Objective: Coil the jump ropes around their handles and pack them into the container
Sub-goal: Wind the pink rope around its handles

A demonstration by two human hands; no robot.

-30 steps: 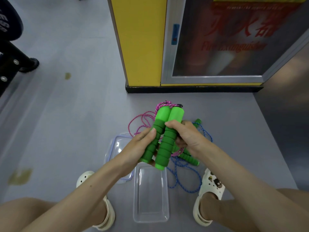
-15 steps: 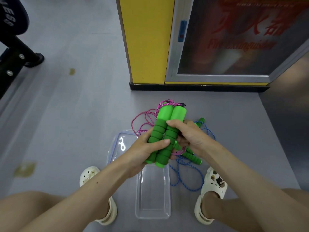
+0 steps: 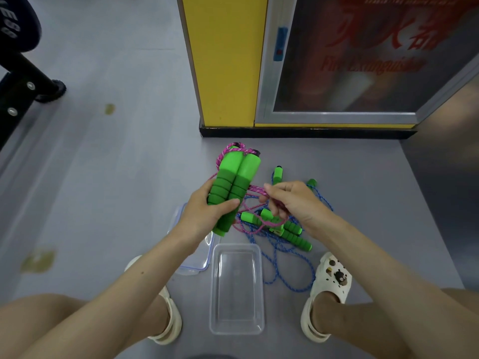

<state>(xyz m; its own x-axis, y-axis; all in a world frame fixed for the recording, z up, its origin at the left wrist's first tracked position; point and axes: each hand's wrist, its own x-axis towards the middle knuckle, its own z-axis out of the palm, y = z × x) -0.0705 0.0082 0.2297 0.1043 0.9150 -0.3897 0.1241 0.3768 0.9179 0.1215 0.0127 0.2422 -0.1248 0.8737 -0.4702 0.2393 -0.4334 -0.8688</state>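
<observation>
green foam handles (image 3: 233, 187), two held side by side, sit in the left hand (image 3: 204, 216), whose fingers and thumb curl round their lower half. their long axis runs from the near end up toward the yellow pillar (image 3: 225, 60) at the floor's far edge. the pink rope (image 3: 255, 189) loops over their top caps and shows again just to their right, where the right hand (image 3: 293, 200) pinches it between thumb and forefinger. the rope thus lies across the axis, and the right hand looks better placed to wind it. the clear container (image 3: 236, 294) sits open on the floor between the feet. under the right hand the slack tangles with the blue rope (image 3: 282, 275); which strand goes where i cannot tell. the left wrist hides part of the lid (image 3: 197, 265).
</observation>
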